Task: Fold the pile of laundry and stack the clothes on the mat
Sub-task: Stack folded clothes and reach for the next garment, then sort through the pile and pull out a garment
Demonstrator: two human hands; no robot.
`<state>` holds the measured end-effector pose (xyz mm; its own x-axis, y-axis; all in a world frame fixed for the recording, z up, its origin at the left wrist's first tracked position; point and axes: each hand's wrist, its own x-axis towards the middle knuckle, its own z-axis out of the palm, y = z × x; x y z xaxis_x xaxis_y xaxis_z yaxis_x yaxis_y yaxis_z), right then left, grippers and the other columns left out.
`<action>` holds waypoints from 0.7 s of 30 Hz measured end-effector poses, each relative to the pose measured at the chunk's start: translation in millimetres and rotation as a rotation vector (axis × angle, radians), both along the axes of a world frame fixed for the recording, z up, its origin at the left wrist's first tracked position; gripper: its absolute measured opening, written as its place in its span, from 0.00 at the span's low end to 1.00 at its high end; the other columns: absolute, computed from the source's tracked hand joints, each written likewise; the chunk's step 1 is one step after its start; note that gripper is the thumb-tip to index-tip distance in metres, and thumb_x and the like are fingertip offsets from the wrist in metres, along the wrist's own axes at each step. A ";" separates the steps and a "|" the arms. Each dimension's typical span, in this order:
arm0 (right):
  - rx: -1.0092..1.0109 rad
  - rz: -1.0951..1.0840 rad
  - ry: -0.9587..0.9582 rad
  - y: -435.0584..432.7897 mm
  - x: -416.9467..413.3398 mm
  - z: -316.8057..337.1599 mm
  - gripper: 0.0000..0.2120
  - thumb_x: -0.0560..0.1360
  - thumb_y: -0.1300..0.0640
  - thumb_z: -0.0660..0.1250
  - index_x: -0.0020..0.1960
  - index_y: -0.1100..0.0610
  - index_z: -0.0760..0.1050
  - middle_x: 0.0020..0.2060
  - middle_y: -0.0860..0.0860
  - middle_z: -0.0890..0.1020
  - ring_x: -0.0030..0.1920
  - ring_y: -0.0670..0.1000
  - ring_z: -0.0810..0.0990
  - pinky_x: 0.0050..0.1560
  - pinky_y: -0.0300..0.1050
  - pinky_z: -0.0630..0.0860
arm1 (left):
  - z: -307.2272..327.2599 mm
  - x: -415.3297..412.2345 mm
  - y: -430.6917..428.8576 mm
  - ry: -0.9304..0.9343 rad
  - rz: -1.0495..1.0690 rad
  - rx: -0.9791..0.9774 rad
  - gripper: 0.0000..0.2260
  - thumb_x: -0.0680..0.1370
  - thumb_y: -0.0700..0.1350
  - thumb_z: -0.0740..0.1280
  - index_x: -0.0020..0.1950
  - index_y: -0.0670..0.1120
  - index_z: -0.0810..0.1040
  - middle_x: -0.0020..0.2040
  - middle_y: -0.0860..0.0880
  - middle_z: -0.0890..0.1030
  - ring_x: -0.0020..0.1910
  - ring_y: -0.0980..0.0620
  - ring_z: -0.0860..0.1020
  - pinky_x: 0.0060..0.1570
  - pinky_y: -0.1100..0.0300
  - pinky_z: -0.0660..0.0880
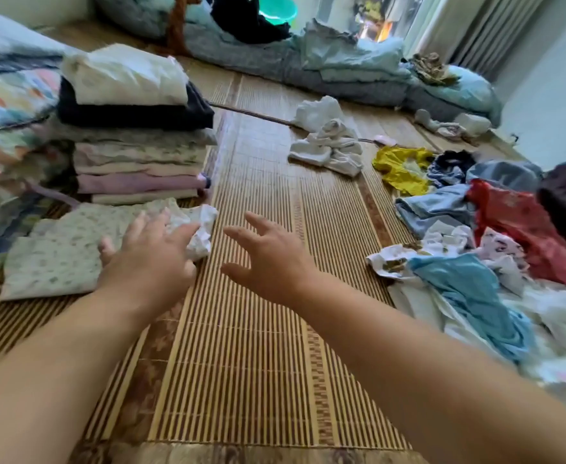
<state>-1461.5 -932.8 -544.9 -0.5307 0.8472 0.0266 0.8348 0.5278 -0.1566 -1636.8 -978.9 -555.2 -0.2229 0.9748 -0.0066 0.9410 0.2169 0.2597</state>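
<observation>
A folded pale green patterned garment [57,256] lies flat on the bamboo mat [268,329] at the left. My left hand [150,259] rests on its right edge, fingers spread, touching a crumpled white corner [204,229]. My right hand [268,259] hovers just to the right above bare mat, fingers apart, holding nothing. Behind the garment stands a tall stack of folded clothes [134,128], white on top, dark navy below, pastel layers under that. The unfolded laundry pile [496,249] spreads along the right side, with blue, red, yellow and white pieces.
A crumpled white garment [331,145] lies mid-mat beyond my hands. Grey and light blue bedding [325,61] runs along the back. A colourful floral quilt [3,128] borders the left edge. Small socks or cloths [449,123] sit at the far right.
</observation>
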 end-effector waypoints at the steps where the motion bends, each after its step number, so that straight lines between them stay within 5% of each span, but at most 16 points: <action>1: -0.015 -0.033 -0.017 -9.3 24.1 2.8 0.31 0.75 0.37 0.62 0.75 0.42 0.59 0.78 0.52 0.57 0.76 0.57 0.60 0.71 0.62 0.63 | 3.8 10.4 -2.6 -0.002 -0.057 0.005 0.28 0.78 0.52 0.61 0.76 0.62 0.56 0.79 0.50 0.54 0.78 0.47 0.50 0.69 0.32 0.51; 12: -0.045 -0.543 0.101 -74.9 256.0 12.9 0.26 0.74 0.42 0.67 0.71 0.44 0.69 0.75 0.52 0.64 0.74 0.54 0.63 0.71 0.57 0.64 | 12.5 174.9 -48.7 0.192 -0.682 -0.070 0.30 0.76 0.61 0.62 0.75 0.66 0.51 0.78 0.57 0.54 0.78 0.53 0.52 0.73 0.39 0.50; 16: -0.004 -0.819 0.299 -54.1 305.9 14.7 0.26 0.73 0.48 0.69 0.69 0.50 0.69 0.63 0.56 0.74 0.62 0.58 0.74 0.58 0.49 0.71 | 30.4 247.2 -21.8 0.015 -0.719 -0.049 0.30 0.75 0.58 0.66 0.75 0.64 0.57 0.76 0.56 0.62 0.71 0.51 0.66 0.69 0.46 0.66; 21: -0.189 -0.956 0.119 -40.3 344.5 1.1 0.11 0.72 0.53 0.66 0.52 0.56 0.79 0.51 0.57 0.81 0.49 0.58 0.79 0.45 0.45 0.74 | 45.4 328.6 16.4 -0.202 -0.702 -0.067 0.30 0.75 0.52 0.69 0.75 0.57 0.63 0.72 0.51 0.69 0.64 0.52 0.71 0.61 0.58 0.68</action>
